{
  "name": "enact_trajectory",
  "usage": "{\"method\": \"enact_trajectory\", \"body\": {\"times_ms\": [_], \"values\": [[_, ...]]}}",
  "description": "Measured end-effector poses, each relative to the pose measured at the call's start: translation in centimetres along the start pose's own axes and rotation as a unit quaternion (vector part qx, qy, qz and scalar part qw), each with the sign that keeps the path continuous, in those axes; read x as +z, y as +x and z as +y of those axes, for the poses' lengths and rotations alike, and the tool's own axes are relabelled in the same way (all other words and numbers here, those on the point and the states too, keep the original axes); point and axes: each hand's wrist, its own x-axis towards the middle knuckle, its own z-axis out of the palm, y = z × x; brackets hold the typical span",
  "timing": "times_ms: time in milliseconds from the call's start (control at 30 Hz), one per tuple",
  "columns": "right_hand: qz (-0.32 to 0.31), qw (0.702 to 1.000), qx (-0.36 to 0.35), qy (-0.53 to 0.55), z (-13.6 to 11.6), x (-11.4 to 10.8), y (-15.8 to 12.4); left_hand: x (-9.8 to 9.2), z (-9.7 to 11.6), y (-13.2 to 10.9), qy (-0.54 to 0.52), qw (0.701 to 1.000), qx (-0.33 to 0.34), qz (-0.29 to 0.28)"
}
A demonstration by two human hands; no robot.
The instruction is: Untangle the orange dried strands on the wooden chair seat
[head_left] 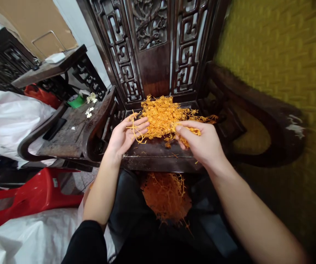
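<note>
A pile of orange, thin, branching pieces (160, 112) lies on the dark wooden chair seat (158, 152). At its left side is my left hand (125, 134), palm turned up and fingers spread loosely. A thin orange branching strand (136, 132) is held at its thumb and hangs across the fingers. My right hand (201, 141) is at the right front of the pile, thumb and fingers pinched on an orange branching cluster (183, 131). Part of that cluster is hidden by the fingers. More orange strands (167, 194) sit low between my legs, in an orange container or bag, partly in shadow.
The carved chair back (155, 55) rises behind the pile, with a curved armrest (270, 124) on the right. To the left stand another wooden chair (61, 141) bearing a green tape roll (76, 101), a red plastic stool (41, 192) and white sacks (9, 117).
</note>
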Motion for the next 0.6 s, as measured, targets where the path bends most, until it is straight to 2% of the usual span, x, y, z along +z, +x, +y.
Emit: {"method": "enact_trajectory", "body": {"times_ms": [200,367,467,533,600], "values": [[0.054,0.997,-0.019,0.060,0.7,-0.1,0.6,-0.5,0.1,0.0,-0.012,1.000,-0.015,-0.019],[0.117,0.989,-0.050,0.077,0.9,-0.3,1.0,-2.0,0.9,0.4,-0.002,0.999,0.036,0.012],[0.156,0.981,-0.062,0.099,0.8,-0.5,1.4,-2.7,1.4,0.5,0.005,0.999,0.042,0.005],[0.179,0.975,-0.057,0.117,0.7,-0.6,1.7,-2.5,1.3,0.4,0.008,0.999,0.043,-0.005],[0.176,0.973,-0.040,0.145,0.6,-0.9,2.2,-1.6,0.4,-0.3,0.022,0.999,0.042,-0.023]]}}
